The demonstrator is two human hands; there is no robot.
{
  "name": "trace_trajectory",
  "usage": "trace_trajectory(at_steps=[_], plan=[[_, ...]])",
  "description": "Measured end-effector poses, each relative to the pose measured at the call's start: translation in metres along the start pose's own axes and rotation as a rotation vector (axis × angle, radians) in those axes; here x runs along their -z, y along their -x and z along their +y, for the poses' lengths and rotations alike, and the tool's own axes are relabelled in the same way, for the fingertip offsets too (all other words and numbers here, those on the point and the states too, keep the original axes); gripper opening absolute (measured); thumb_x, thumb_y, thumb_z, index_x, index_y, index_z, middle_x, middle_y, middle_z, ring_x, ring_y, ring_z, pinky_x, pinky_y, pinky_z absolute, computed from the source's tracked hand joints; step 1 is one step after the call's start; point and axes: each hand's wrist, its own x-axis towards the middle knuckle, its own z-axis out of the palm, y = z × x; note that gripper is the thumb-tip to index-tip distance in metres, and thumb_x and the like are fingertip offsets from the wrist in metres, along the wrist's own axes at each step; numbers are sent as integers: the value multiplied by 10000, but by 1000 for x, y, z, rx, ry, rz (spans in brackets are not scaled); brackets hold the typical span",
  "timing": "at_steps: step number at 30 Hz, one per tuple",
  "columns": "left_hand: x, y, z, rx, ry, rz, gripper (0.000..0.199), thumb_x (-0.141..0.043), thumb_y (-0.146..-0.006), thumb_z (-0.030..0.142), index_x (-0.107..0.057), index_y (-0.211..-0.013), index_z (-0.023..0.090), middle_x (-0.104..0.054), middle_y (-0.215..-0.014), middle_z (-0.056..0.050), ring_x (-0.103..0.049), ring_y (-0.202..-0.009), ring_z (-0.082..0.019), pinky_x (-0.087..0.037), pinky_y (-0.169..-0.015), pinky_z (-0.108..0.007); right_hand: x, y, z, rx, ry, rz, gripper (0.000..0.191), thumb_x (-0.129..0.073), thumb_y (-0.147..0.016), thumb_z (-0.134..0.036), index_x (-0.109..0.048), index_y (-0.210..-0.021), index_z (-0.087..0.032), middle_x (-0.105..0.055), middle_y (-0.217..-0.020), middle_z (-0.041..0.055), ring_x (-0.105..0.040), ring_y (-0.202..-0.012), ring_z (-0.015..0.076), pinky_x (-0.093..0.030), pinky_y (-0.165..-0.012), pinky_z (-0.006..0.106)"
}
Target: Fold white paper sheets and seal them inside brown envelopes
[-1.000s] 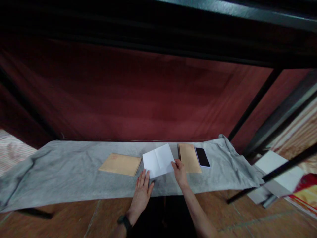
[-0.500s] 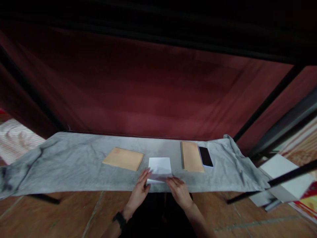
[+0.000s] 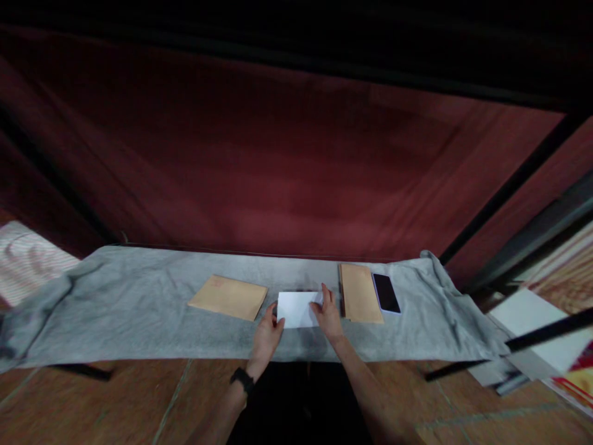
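A white sheet of paper, now a short wide rectangle, is between my hands above the grey cloth. My left hand grips its left edge, thumb on the near face and fingers behind. At the right edge, my right hand has its thumb on the paper's face and its fingers around the edge. To the left lies a brown envelope. A small stack of brown envelopes lies just right of my right hand.
A dark-screened phone rests beside the envelope stack. Grey cloth covers the narrow table. Behind stands a dark red fabric wall with black frame bars. White boxes are at the lower right, below the table.
The paper has gone from a taller sheet to a shorter folded rectangle. Both hands have moved up from its near edge to its sides and now grip it.
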Motion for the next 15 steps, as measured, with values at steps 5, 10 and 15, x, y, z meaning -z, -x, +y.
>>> trace_trajectory(at_steps=[5, 10, 15], plan=[[-3, 3, 13, 45, -251, 18, 550, -499, -899, 248, -424, -1429, 120, -719, -920, -87, -694, -771, -221, -516, -667, -314, -21, 7, 11, 28, 140, -54, 588, -466, -900, -183, -351, -1477, -187, -446, -1446, 171, -641, -1098, 242, -540, -907, 373], [-5, 7, 20, -12, -513, 67, 471, -443, -936, 239, -481, -1391, 128, -713, -1018, -127, -685, -917, -252, -510, -770, -335, -22, 16, 13, 184, 350, -64, 530, -417, -950, -218, -387, -1476, -159, -348, -1559, 164, -400, -1390, 283, -399, -1085, 478], [-2, 7, 23, -29, -582, 16, 365, -440, -937, 236, -603, -1250, 141, -710, -1010, -113, -662, -972, -248, -495, -842, -337, -26, 30, 14, 280, 380, -231, 460, -347, -996, -234, -475, -1434, -182, -437, -1523, 90, -399, -1403, 199, -321, -1160, 416]])
